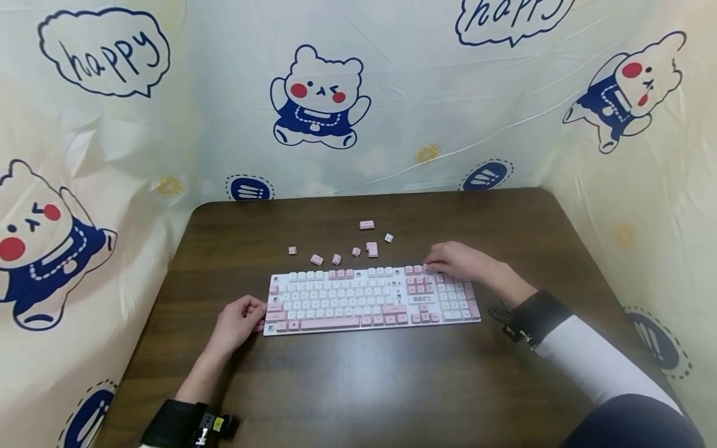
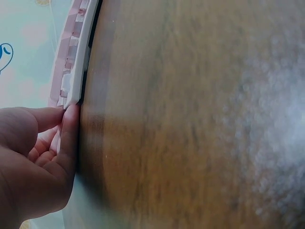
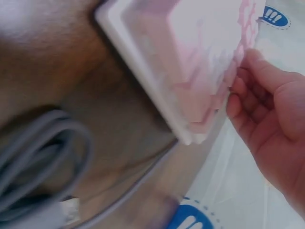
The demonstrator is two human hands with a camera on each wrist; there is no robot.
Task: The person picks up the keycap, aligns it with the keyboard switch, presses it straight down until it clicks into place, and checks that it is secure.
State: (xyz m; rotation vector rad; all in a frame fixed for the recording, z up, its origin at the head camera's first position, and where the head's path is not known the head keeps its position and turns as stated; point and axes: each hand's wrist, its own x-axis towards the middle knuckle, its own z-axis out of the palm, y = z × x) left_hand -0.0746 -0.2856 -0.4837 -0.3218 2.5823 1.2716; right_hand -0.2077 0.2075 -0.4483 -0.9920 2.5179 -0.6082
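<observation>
A white keyboard with white and pink keycaps (image 1: 336,305) lies on the brown table. At its front left corner, my left hand (image 1: 238,320) pinches the edge between thumb and fingers; the left wrist view shows the left hand (image 2: 38,157) on that corner. My right hand (image 1: 462,260) is at the back row, right of centre, its curled fingers pinching at a pink keycap there. The fingertips partly hide that keycap. From the side, the right hand (image 3: 271,105) shows with bent fingers against the keyboard's back edge (image 3: 190,114). Several empty key positions show, including the top left corner.
Behind the keyboard lie several loose keycaps, among them a wide pink keycap (image 1: 366,224), a tall pink one (image 1: 372,249) and a white one (image 1: 389,238). A coiled grey cable (image 3: 52,162) sits at the right. Patterned cloth (image 1: 392,112) surrounds the table (image 1: 381,386).
</observation>
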